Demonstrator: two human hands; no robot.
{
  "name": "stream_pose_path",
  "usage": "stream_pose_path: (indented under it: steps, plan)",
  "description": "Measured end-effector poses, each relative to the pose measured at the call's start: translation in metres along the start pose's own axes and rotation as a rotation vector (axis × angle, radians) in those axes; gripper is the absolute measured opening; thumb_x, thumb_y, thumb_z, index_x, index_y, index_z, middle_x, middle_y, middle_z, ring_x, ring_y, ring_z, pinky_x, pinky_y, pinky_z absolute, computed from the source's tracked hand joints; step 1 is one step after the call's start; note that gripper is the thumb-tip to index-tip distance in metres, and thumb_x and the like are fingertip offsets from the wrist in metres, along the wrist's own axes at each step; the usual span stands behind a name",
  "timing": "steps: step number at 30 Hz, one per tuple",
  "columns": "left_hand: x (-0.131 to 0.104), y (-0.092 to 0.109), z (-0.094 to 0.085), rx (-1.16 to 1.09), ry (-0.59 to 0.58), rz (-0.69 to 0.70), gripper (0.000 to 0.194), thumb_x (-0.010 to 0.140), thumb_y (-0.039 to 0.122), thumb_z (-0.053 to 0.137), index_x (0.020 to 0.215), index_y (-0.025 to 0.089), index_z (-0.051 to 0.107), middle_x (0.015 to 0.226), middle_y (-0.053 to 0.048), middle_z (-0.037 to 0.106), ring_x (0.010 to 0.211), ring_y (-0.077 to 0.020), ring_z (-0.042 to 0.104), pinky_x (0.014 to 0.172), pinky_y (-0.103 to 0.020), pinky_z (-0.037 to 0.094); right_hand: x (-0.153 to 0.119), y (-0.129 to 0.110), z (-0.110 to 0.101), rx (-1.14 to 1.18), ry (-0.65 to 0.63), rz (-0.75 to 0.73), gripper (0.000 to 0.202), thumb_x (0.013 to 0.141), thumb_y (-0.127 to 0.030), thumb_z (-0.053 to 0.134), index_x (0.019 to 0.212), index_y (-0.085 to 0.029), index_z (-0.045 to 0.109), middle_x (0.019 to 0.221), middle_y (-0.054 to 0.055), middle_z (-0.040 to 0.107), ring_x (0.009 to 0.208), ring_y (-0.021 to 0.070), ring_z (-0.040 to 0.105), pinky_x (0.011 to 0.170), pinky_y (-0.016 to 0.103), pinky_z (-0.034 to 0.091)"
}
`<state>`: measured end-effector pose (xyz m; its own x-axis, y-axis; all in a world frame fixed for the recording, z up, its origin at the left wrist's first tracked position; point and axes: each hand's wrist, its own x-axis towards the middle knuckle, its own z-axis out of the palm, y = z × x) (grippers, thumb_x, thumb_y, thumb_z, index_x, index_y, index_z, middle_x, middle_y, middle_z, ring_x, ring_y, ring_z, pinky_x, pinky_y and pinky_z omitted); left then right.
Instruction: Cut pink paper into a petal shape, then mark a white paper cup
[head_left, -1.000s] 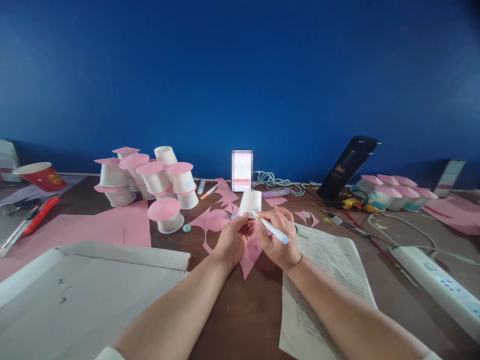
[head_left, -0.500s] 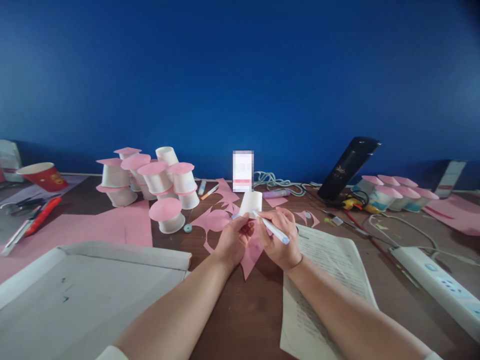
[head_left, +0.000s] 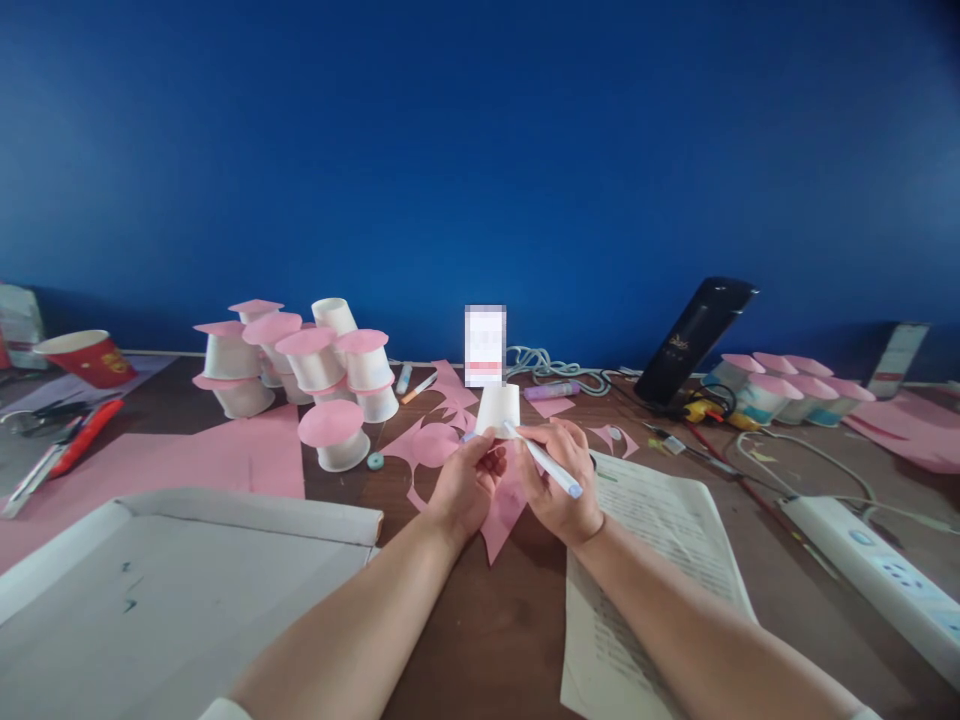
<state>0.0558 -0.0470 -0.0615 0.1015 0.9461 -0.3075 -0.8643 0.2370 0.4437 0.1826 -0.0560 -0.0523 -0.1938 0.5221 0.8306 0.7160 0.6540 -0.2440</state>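
Observation:
A small white paper cup (head_left: 497, 406) stands out in front of me, its lower edge held in the fingers of my left hand (head_left: 463, 488). A bit of something bluish shows beside the left thumb, too small to name. My right hand (head_left: 566, 478) grips a white marker (head_left: 553, 464) with a pale blue end, its tip at or very near the cup's side; contact is hard to tell. Beneath the hands lie pink paper scraps (head_left: 505, 515). To the left, white paper cups topped with pink paper discs (head_left: 332, 424) stand in stacks.
An open white box (head_left: 247, 600) lies front left, beside a red-handled cutter (head_left: 86, 438) and a red cup (head_left: 90, 360). On the right are a printed sheet (head_left: 660, 540), a power strip (head_left: 885, 565), a leaning black cylinder (head_left: 694, 340) and pink-topped cups (head_left: 772, 398). A phone-like screen (head_left: 485, 345) stands ahead.
The white cup has turned slightly and looks more upright. Both hands keep their hold, and the marker stays close to the cup. The whole view has shifted a little.

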Motion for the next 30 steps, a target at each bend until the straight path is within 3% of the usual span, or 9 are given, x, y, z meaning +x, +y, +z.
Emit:
stream_pose_path:
  steps: [4, 8, 12, 15, 22, 26, 30]
  plan:
    - [-0.001, 0.003, 0.0, -0.033, 0.071, 0.017, 0.003, 0.08, 0.01, 0.065, 0.082, 0.01, 0.064, 0.073, -0.003, 0.064, 0.06, -0.0067, 0.058, 0.059, -0.018, 0.049, 0.0, 0.0, 0.0, 0.047, 0.044, 0.057, 0.017, 0.091, -0.021, 0.052, 0.107, -0.02, 0.056, 0.096, 0.006, 0.066, 0.09, 0.0197, 0.062, 0.091, 0.04, 0.044]
    - [-0.002, 0.006, 0.0, -0.045, 0.048, 0.006, 0.003, 0.083, 0.013, 0.063, 0.084, 0.01, 0.063, 0.073, -0.002, 0.063, 0.058, -0.0066, 0.057, 0.055, -0.017, 0.05, -0.002, 0.005, 0.005, 0.14, 0.102, 0.228, 0.019, 0.093, -0.024, 0.049, 0.111, -0.021, 0.055, 0.102, 0.008, 0.065, 0.096, 0.0205, 0.062, 0.084, 0.036, 0.049]
    - [-0.001, 0.008, 0.0, -0.054, 0.049, -0.002, 0.004, 0.084, 0.013, 0.062, 0.087, 0.01, 0.063, 0.078, -0.004, 0.065, 0.058, -0.0056, 0.058, 0.052, -0.015, 0.05, -0.005, 0.012, 0.011, 0.273, 0.077, 0.426, 0.019, 0.094, -0.031, 0.048, 0.107, -0.022, 0.057, 0.096, 0.007, 0.067, 0.086, 0.0185, 0.066, 0.077, 0.032, 0.053]
    - [0.001, 0.007, -0.001, -0.06, 0.066, 0.018, 0.003, 0.083, 0.012, 0.062, 0.086, 0.01, 0.063, 0.077, -0.004, 0.065, 0.059, -0.0063, 0.06, 0.054, -0.015, 0.052, -0.008, 0.015, 0.015, 0.306, 0.066, 0.479, 0.019, 0.093, -0.034, 0.049, 0.104, -0.022, 0.059, 0.095, 0.006, 0.067, 0.083, 0.0177, 0.066, 0.073, 0.03, 0.054]
    - [0.004, 0.009, -0.002, -0.078, 0.079, 0.049, 0.004, 0.085, 0.01, 0.059, 0.084, 0.01, 0.063, 0.076, -0.004, 0.066, 0.063, -0.0076, 0.063, 0.061, -0.017, 0.056, -0.009, 0.015, 0.017, 0.283, 0.06, 0.446, 0.017, 0.093, -0.031, 0.049, 0.104, -0.021, 0.058, 0.095, 0.007, 0.066, 0.088, 0.0191, 0.066, 0.074, 0.03, 0.054]
    - [0.004, 0.01, -0.002, -0.056, 0.058, 0.06, 0.008, 0.087, 0.011, 0.057, 0.082, 0.009, 0.063, 0.073, -0.005, 0.066, 0.063, -0.0078, 0.064, 0.062, -0.017, 0.056, -0.008, 0.007, 0.01, 0.259, 0.056, 0.268, 0.019, 0.092, -0.023, 0.05, 0.11, -0.021, 0.056, 0.1, 0.008, 0.065, 0.093, 0.0196, 0.064, 0.081, 0.032, 0.053]
    - [0.007, 0.008, -0.004, -0.059, 0.049, 0.064, 0.004, 0.085, 0.012, 0.06, 0.083, 0.009, 0.063, 0.074, -0.005, 0.066, 0.064, -0.0083, 0.064, 0.063, -0.017, 0.056, -0.006, -0.005, 0.003, 0.247, -0.027, 0.067, 0.021, 0.091, -0.018, 0.049, 0.111, -0.023, 0.055, 0.096, 0.006, 0.066, 0.089, 0.0182, 0.063, 0.079, 0.032, 0.053]
